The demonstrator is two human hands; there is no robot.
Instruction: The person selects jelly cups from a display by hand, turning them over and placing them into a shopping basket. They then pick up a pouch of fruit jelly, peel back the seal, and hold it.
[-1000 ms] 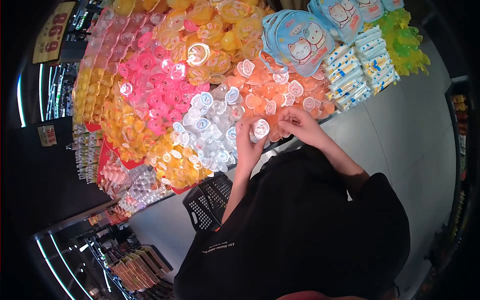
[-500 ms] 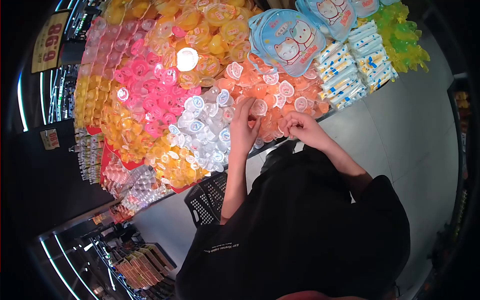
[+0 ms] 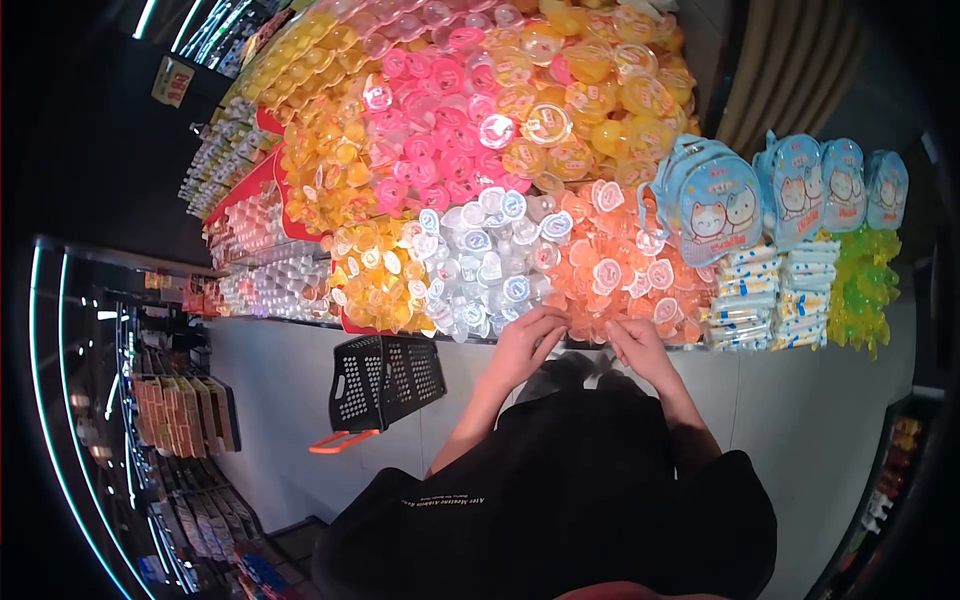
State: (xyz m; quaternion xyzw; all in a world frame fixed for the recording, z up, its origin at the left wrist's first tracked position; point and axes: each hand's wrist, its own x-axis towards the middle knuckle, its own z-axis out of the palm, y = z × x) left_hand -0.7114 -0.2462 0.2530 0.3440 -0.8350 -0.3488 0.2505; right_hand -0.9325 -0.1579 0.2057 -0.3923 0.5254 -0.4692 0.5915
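Note:
My left hand point(image 3: 530, 345) is at the front edge of the display, its fingers bent and drawn together beside the orange jelly cups point(image 3: 608, 275). Just to its right, my right hand point(image 3: 643, 352) has its thumb and fingers closed near the same edge. Whatever either hand grips is too small or hidden to make out. Clear jelly cups point(image 3: 485, 262) with blue-printed lids lie heaped beyond and left of my left hand. The orange cups have pale round printed lids.
Pink jelly cups point(image 3: 440, 120) and yellow ones point(image 3: 600, 90) are piled farther back. Blue cat-print backpacks point(image 3: 712, 205) stand at right, above white wrapped packs point(image 3: 742, 295) and green packs point(image 3: 862, 285). On the floor at left is a black basket point(image 3: 385, 380) with an orange handle.
The view has turned and shifted, so the display appears more level and the whole basket shows. My left hand has come away from the orange cup lids to the front edge, closer to my right.

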